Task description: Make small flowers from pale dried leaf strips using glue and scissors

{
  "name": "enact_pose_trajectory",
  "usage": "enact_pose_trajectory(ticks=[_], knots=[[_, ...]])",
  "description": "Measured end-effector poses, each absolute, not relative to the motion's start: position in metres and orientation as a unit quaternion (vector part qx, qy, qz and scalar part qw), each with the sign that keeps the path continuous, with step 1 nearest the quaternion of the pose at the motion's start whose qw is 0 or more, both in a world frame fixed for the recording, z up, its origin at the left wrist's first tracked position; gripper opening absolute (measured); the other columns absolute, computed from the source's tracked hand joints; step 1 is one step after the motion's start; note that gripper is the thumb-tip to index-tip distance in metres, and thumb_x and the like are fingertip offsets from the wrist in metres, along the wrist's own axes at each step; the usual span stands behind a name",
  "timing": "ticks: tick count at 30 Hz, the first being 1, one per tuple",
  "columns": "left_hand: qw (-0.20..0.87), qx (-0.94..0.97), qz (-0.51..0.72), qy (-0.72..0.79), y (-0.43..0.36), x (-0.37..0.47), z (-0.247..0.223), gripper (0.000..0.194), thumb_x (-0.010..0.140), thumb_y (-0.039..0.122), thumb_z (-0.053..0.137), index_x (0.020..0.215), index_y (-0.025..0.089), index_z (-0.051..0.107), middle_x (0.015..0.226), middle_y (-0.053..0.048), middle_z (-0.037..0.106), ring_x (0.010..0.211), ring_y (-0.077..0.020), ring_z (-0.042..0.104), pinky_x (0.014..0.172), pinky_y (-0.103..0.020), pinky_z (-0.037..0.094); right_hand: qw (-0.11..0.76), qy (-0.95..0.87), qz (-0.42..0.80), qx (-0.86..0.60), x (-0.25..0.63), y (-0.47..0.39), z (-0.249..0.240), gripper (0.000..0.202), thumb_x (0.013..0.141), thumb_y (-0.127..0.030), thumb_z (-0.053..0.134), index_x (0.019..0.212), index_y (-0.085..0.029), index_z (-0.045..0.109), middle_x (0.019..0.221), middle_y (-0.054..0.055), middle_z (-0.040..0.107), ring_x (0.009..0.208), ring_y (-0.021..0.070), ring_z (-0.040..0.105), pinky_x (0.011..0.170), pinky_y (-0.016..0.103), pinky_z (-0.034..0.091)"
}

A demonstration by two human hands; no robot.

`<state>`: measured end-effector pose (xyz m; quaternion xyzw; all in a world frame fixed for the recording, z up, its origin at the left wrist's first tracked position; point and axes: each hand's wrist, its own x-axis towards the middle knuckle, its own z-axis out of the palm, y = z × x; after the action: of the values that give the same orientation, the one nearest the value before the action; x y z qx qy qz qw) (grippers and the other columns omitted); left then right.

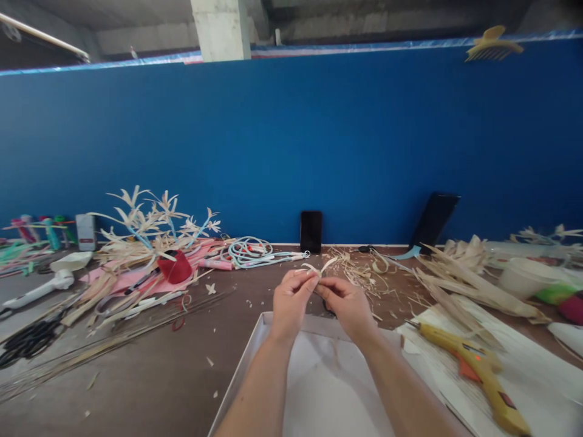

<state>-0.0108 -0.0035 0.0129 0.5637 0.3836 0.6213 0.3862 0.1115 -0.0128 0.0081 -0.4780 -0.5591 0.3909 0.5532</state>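
Slim pale husk strip [328, 264] is up in the air just above the far edge of the white tray [328, 388], its ends curling out both ways. L hand [291, 303] has thumb & index pinched closed on it; R hand [348, 306] likewise, pinching lower down, other fingers curled in. Fingertips of the two hands nearly meet; they hide the strip's middle.

Tray sits on the brown tabletop [182, 364], forearms across it. Beyond its far edge: black smartphone [311, 232] propped upright vs. the blue partition [291, 145], w/ husk shavings [364, 273] scattered a bit to the R. Immed. R of tray: yellow glue gun [444, 337] lying on paper sheets [537, 364]; farther R, dry husks [478, 279] & a white cup [526, 276].

L of tray, toward the partition: coiled lt. blue cord [250, 252], then a red roll [175, 268] & husk flowers [168, 212] w/ blue stems. High up, far R of tray: yellow claw clip [494, 45] on the partition's top edge.
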Motion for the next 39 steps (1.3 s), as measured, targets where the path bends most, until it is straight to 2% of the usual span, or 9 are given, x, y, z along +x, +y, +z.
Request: enact_pose_trajectory(ticks=[10,23,39], knots=[[0.383,0.577,0.613,0.379,-0.002,-0.011,0.01,0.02,0.074,0.032,0.061,0.085,0.018,0.071,0.091,-0.005,0.064,0.089,-0.0162,0.057,0.081,-0.026,0.042,0.537,-0.579,0.358,-0.498,0.11,-0.013,0.008,0.03,0.071,-0.042,0.061,0.083,-0.016,0.068,0.056,-0.001,0.054,0.049,0.0098,0.041,0.046,0.023,0.032],[0.32,0.617,0.599,0.398,0.001,-0.011,0.006,0.014,0.074,0.026,0.061,0.081,0.017,0.07,0.089,-0.005,0.065,0.088,-0.0169,0.057,0.082,-0.029,0.043,0.542,-0.615,0.282,-0.498,0.113,-0.011,0.004,0.024,0.076,-0.035,0.056,0.087,-0.02,0.07,0.078,0.003,0.066,0.068,0.0155,0.055,0.061,0.026,0.04],[0.231,0.655,0.597,0.401,0.002,-0.009,0.003,0.008,0.075,0.022,0.061,0.076,0.02,0.068,0.084,-0.003,0.065,0.085,-0.0155,0.056,0.079,-0.028,0.043,0.533,-0.619,0.266,-0.512,0.112,-0.009,0.002,0.022,0.074,-0.034,0.055,0.083,-0.02,0.071,0.075,0.003,0.066,0.067,0.0157,0.055,0.06,0.026,0.041]])
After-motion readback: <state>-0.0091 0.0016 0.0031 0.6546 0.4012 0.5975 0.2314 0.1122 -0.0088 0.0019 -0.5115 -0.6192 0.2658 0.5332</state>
